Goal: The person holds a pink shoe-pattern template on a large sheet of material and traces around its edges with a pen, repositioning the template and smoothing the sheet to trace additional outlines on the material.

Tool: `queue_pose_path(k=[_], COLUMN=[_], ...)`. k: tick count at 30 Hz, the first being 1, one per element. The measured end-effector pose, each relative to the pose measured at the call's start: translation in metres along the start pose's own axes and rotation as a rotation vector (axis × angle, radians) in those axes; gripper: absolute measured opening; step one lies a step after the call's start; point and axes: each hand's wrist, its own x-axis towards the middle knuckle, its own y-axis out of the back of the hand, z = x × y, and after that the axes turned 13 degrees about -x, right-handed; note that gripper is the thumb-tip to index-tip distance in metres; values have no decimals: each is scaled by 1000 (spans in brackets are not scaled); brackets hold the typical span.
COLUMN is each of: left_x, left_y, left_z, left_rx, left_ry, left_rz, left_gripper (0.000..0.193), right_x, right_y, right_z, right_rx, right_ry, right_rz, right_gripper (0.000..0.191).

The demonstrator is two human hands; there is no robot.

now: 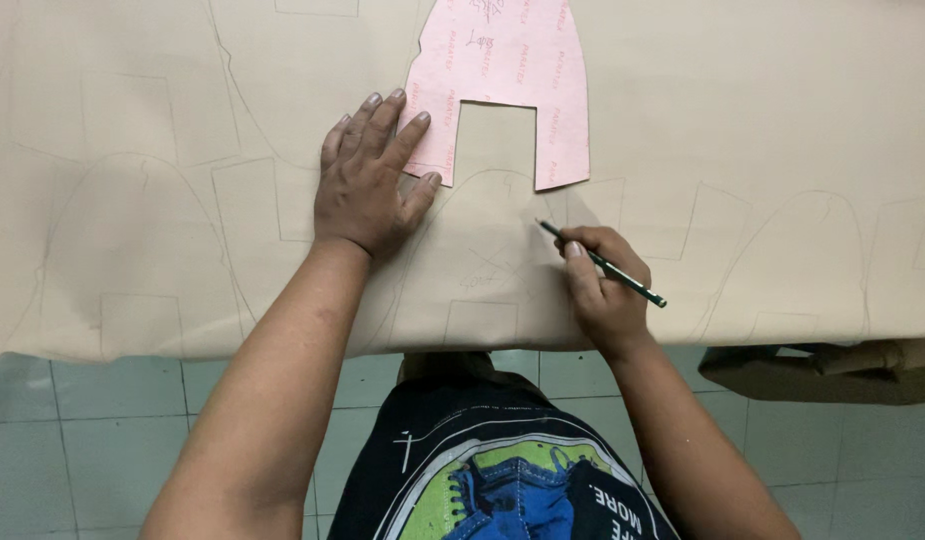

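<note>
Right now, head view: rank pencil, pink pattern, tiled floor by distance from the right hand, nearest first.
1. pencil: held in the right hand.
2. pink pattern: up and left on the beige fabric.
3. tiled floor: below the fabric's edge; close to the pattern's distance, hard to call.

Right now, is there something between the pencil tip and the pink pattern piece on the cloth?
Nothing visible. Between the pencil in the right hand and the pink pattern piece lies only bare beige cloth. The left hand presses the piece's left edge.
</note>
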Motion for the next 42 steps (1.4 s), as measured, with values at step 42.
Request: queue_pose_path(k=[42], left_x=[2], left_y=[12], left_z=[-4], left_rx=[-74], left_ry=[-24], left_rz=[12], left_gripper=[65], right_x=[33], right_y=[-23], right_z=[-49], right_rx=[-179], right_ry=[154], right_rz=[-218], right_gripper=[22])
